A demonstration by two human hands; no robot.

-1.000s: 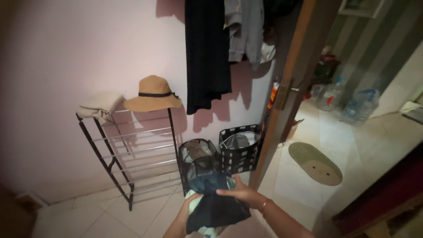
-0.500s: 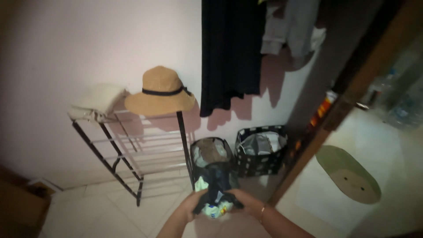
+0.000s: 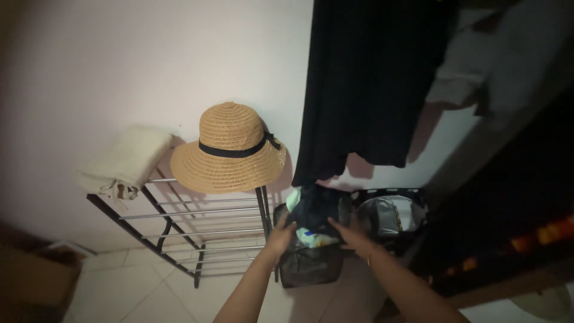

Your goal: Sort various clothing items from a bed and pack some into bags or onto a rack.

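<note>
Item: bundle of clothes (image 3: 313, 210), dark cloth with pale green and printed pieces showing, held over the mouth of the nearer mesh hamper (image 3: 308, 263), which stood on the floor just beside the metal rack (image 3: 179, 230). I had my left hand (image 3: 281, 235) against the bundle's left side and my right hand (image 3: 351, 232) against its right, fingers spread and pressing inward; each grip was partly open, cupping the cloth, not closed around it. Handling note: in my judgement the bundle wanted even pressure from both sides and a straight lowering into the hamper's opening, since loose pieces at the bottom could slip out or catch the soft rim. Adjacent items: a second hamper (image 3: 391, 216), black and white, to the right; a straw hat (image 3: 231, 149) with a dark band and a folded cream cloth (image 3: 127, 160) on the rack's top shelf; a long black garment (image 3: 373, 84) hanging on the wall above. Not made out: what the nearer hamper held, as the bundle covered it; my fingertips behind the cloth; the dark area at right, where only orange glints showed; the grey garments at upper right, cut off by the frame.
</note>
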